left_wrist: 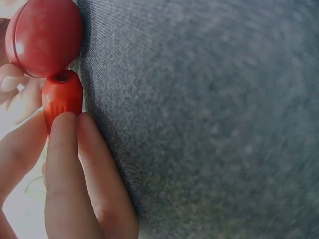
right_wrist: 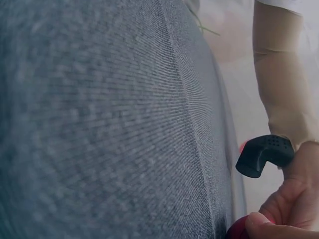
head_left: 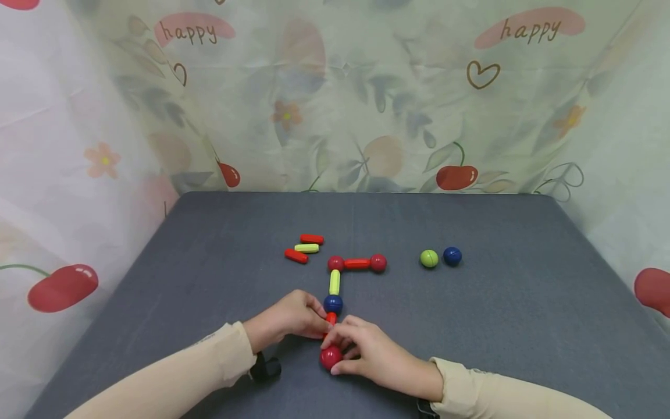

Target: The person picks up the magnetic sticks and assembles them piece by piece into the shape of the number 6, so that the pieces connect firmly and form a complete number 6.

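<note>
My left hand (head_left: 293,314) pinches a red rod (left_wrist: 62,97) by its sides. In my right hand (head_left: 379,356), thumb and fingers grip a large red ball (head_left: 331,358) at the rod's near end. The left wrist view has this ball right at the rod's tip. Beyond the fingers, the rod's far end meets a blue ball (head_left: 332,304). From there a yellow-green rod (head_left: 334,283) runs up to another red ball (head_left: 335,263). A second red rod (head_left: 357,263) links that one to a red ball (head_left: 378,262) on the right.
Loose on the grey table (head_left: 209,279), two red rods (head_left: 312,239) and a yellow-green rod (head_left: 306,248) lie behind and left of the chain. Off to the right sit a green ball (head_left: 429,258) and a dark blue ball (head_left: 452,256). Patterned curtains (head_left: 345,105) surround the table.
</note>
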### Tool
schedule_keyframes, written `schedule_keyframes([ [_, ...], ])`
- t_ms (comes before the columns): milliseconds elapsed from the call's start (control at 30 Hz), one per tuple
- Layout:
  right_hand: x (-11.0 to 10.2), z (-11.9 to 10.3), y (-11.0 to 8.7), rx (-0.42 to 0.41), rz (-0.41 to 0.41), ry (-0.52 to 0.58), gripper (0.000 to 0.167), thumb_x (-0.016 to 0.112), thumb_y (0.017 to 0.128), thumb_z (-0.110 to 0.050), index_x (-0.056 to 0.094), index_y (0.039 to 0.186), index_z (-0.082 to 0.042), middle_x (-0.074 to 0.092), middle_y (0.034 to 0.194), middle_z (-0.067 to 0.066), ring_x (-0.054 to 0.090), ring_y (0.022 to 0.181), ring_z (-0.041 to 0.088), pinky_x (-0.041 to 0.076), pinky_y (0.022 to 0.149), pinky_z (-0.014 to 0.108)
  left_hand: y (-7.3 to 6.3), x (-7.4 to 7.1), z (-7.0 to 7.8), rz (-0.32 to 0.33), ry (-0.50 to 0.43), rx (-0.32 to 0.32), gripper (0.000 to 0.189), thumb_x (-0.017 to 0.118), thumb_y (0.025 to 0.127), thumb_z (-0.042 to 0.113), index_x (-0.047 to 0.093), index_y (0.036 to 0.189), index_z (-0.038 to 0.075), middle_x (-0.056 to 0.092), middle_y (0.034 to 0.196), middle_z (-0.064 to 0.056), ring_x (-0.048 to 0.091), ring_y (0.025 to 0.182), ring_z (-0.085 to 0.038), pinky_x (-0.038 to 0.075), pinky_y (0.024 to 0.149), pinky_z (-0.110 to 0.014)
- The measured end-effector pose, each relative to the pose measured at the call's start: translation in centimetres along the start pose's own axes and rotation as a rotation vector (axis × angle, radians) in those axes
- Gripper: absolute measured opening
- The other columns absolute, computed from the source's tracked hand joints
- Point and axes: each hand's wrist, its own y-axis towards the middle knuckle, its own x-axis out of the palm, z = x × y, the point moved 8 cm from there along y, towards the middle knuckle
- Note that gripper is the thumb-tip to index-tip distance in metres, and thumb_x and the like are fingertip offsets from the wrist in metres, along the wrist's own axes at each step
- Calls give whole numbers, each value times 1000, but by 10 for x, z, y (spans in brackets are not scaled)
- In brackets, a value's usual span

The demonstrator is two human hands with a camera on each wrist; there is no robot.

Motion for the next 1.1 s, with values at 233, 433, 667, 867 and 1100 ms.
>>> schedule_keyframes([
  [233, 0, 2, 2, 3, -6, 1, 30, 79, 81, -18, 66, 105, -28, 56, 100, -7, 59, 88, -1, 52, 73, 14, 1, -1, -1, -9, -12, -5, 20, 78, 80, 9, 65, 92, 1, 68, 86, -9, 68, 70, -14, 58, 71, -31],
  [433, -2, 0, 3, 15, -13, 16, 29, 79, 80, -18, 66, 104, -28, 57, 98, -6, 60, 85, 1, 53, 73, 15, 2, -2, -1, -23, -27, -6, 19, 77, 81, 9, 66, 94, 1, 68, 87, -9, 68, 70, -14, 58, 72, -31],
  [667, -3, -1, 4, 13, -19, 30, 28, 79, 81, -21, 65, 104, -25, 59, 96, -6, 59, 81, 2, 52, 70, 16, 3, -1, -2, -40, -59, -5, 17, 76, 81, 7, 66, 94, 0, 68, 87, -10, 68, 71, -14, 58, 72, -31],
  [867, -3, 1, 7, 29, -22, 69, 29, 80, 79, -20, 65, 104, -24, 61, 92, -5, 59, 77, 5, 52, 70, 17, 4, -1, -3, -44, -79, -11, 16, 74, 81, 5, 66, 94, -1, 68, 87, -10, 68, 71, -14, 58, 73, -32],
  [1100, -2, 3, 7, 37, -28, 91, 29, 80, 79, -19, 65, 104, -24, 60, 92, -4, 60, 78, 6, 53, 71, 18, 4, -1, -2, -47, -83, -10, 16, 74, 82, 5, 66, 94, -1, 68, 87, -10, 67, 71, -14, 58, 73, -32],
])
